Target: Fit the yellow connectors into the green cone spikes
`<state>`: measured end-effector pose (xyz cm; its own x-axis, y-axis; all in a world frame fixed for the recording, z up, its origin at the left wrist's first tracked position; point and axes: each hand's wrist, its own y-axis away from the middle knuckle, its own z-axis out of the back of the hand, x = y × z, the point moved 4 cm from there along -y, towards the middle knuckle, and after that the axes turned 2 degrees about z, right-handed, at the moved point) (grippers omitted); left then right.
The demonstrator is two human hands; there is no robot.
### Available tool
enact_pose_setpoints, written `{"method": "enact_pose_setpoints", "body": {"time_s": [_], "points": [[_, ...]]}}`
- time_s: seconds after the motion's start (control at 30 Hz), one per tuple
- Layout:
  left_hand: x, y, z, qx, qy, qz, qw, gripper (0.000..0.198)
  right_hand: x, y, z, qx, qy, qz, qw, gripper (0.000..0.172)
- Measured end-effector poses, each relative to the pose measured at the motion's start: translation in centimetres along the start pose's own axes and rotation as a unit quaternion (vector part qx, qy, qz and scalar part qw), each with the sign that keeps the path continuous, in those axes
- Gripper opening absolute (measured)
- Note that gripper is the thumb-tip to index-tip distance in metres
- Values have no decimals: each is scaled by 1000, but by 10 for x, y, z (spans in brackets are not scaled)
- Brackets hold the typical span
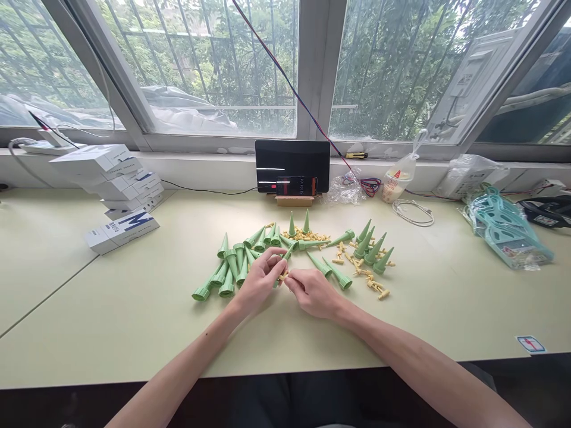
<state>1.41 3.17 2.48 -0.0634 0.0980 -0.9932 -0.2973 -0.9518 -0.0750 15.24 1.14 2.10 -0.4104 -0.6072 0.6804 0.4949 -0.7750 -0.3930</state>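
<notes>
My left hand (261,278) is closed around a green plastic cone-shaped spike (288,252), its tip pointing up and away. Against it, my right hand (317,292) pinches a small yellow plastic valve piece (282,276) at the spike's side; fingers hide part of both. Left of my hands lies a pile of green spikes (231,261) with ribbed caps. Two loose spikes (338,274) rest just beyond my right hand. Small yellow pieces (312,236) are heaped behind my hands, and more yellow pieces (378,288) are scattered to the right near several upright spikes (373,249).
A phone (297,186) leans on a black screen (292,160) at the back. White boxes (122,232) are stacked left. A bagged cup (397,180), a coiled white cable (413,213) and wrapped teal plastic parts (513,229) lie right. The table's front edge runs below my forearms.
</notes>
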Motion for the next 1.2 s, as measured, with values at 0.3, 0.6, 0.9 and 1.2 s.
{"method": "enact_pose_setpoints", "body": {"time_s": [0.3, 0.6, 0.9, 1.2], "points": [[1, 0, 4, -22, -70, -26, 997, 26, -2, -1, 1, -36, -30, -8, 999, 32], [-2, 0, 4, -63, -202, -64, 975, 24, -6, -1, 6, -61, -22, -19, 998, 26], [-11, 2, 2, -63, -206, -91, 972, 24, -11, -1, 12, -111, -36, -36, 993, 24], [-11, 3, 0, -52, -183, -66, 980, 25, -14, -1, 12, -120, -53, -41, 990, 24]]}}
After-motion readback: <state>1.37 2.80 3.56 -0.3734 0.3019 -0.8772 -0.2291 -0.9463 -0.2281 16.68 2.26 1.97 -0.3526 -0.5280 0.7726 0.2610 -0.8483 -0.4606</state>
